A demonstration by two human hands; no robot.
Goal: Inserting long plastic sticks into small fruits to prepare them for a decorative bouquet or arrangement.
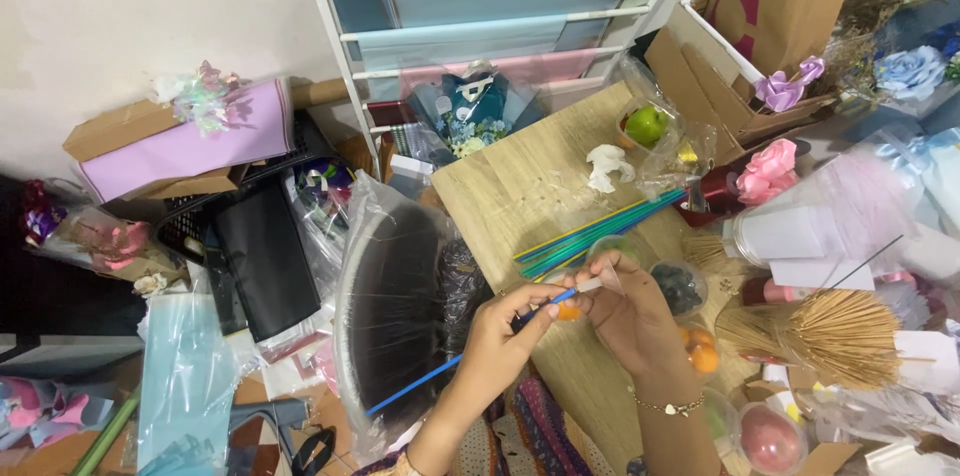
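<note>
Blue stick [470, 351] runs diagonally, low end toward bottom-left, off the table's [510, 186] near-left edge. Left hand [497, 336] pinches it mid-shaft; right hand [630, 311] pinches its upper tip. Skewer bundle [830, 336] lies right.

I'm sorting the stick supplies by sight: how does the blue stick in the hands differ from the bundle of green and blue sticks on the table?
The blue stick is single; the bundle of sticks holds many, green, blue and yellow. The blue stick is held off the table by the left hand and right hand; the bundle lies flat on the wooden table. Both are thin, straight and slant the same way.
</note>
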